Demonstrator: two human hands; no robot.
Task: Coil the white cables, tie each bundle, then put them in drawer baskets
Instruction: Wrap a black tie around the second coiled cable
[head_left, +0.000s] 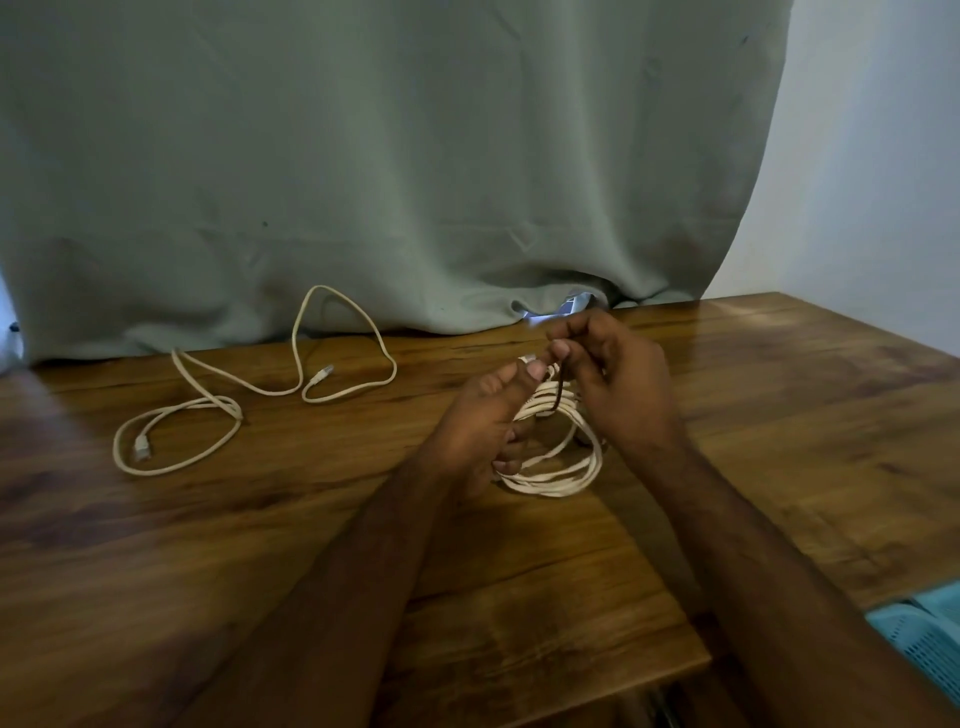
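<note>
A coiled white cable (558, 467) hangs just above the wooden table (311, 545), held at its top. My left hand (483, 421) grips the bundle from the left, its fingers curled through the loops. My right hand (608, 379) pinches a thin dark tie (557, 397) that wraps over the top of the coil. A second white cable (260, 387) lies loose and uncoiled on the table to the left, with both plugs showing.
A grey-green curtain (389, 156) hangs behind the table's far edge, with a small white object (566, 306) peeking from under it. A light blue plastic basket (924, 639) sits below the table's right front corner. A white wall stands at the right.
</note>
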